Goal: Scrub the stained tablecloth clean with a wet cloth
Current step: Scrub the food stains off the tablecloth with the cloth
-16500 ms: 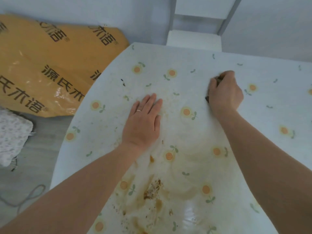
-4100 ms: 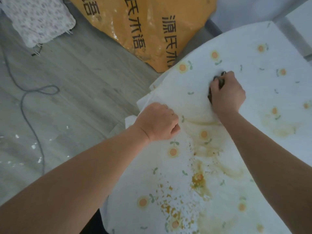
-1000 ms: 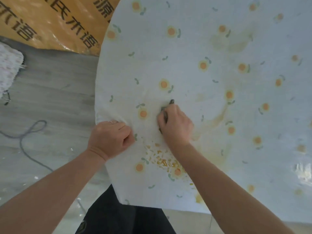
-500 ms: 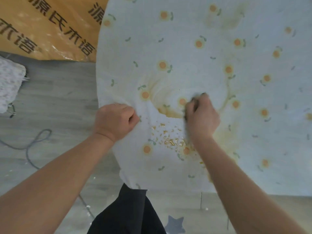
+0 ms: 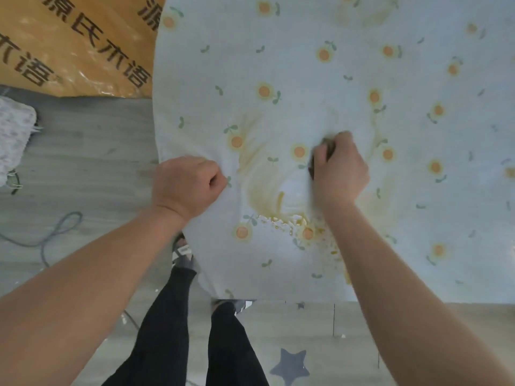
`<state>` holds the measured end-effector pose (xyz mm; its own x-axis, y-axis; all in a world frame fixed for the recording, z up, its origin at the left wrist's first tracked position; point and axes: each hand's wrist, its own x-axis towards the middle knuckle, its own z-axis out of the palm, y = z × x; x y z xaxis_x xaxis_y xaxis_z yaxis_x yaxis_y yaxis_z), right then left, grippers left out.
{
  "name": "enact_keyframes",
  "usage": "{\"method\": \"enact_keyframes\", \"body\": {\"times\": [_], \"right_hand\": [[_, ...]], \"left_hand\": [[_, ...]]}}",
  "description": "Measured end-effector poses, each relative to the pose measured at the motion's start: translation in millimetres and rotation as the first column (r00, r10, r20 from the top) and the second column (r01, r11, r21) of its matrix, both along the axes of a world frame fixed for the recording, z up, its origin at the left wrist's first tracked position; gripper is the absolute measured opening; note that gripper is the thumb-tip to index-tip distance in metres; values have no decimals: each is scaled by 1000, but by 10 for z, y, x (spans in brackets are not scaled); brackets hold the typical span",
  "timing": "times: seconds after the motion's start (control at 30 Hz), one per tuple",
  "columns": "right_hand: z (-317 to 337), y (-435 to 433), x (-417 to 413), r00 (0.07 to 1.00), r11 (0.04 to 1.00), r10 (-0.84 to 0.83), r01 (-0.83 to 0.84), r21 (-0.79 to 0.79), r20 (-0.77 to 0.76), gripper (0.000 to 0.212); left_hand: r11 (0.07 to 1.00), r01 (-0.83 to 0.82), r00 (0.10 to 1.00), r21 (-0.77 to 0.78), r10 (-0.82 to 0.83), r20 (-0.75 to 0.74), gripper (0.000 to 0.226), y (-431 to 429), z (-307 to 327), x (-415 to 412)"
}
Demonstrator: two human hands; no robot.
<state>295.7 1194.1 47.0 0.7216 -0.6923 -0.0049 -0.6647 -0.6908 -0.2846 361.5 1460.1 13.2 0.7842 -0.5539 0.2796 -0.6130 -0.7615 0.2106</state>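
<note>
- The tablecloth (image 5: pixel 334 65) lies spread over the table. It is pale with small orange flowers.
- Its near-left part carries a yellow-brown stain (image 5: pixel 262 188), smeared in curved streaks. Wet droplets (image 5: pixel 281 220) sit just below it.
- The left hand (image 5: pixel 186 188) is at the left edge of the table. Its grip is clenched on a bunch of the tablecloth, and wrinkles run from there toward the stain.
- The right hand (image 5: pixel 341 171) grasps the wet cloth (image 5: pixel 328 147), a dark wad which shows only between thumb and fingers. It presses the wad on the tablecloth just right of the stain.
- Risk: the wad probably holds dirt by now, so more strokes may spread the stain wider instead of lifting it.
- Risk: if the left grip slackens, the thin fabric may bunch under the wad. If it pulls too hard, the tablecloth may slide off toward the floor (image 5: pixel 92 151).
- Risk: a stroke toward the body may push the droplets over the near edge.
- A paler mark (image 5: pixel 362 15) lies well apart at the far side, so I judge much work remains.
</note>
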Motion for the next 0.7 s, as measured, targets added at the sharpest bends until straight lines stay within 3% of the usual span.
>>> {"method": "enact_keyframes", "body": {"times": [0.07, 0.17, 0.33, 0.5, 0.7], "right_hand": [[-14, 302, -304, 991, 991, 134, -134, 22, 22, 20], [-58, 66, -166, 971, 971, 238, -239, -27, -22, 24], [-20, -274, 332, 1000, 1000, -25, 25, -18, -8, 21], [-38, 31, -23, 969, 969, 246, -246, -26, 3, 27], [-13, -226, 278, 1000, 1000, -16, 16, -12, -3, 25]], "left_hand": [[1000, -7, 1000, 6, 7, -15, 32, 15, 6, 10], [1000, 24, 1000, -18, -24, -19, 31, 17, -3, 7], [999, 23, 1000, -33, -23, -2, 31, 39, -38, 20], [999, 29, 999, -45, -28, 26, 31, 40, -59, 17], [997, 41, 999, -70, -39, 35, 31, 34, -49, 12]]}}
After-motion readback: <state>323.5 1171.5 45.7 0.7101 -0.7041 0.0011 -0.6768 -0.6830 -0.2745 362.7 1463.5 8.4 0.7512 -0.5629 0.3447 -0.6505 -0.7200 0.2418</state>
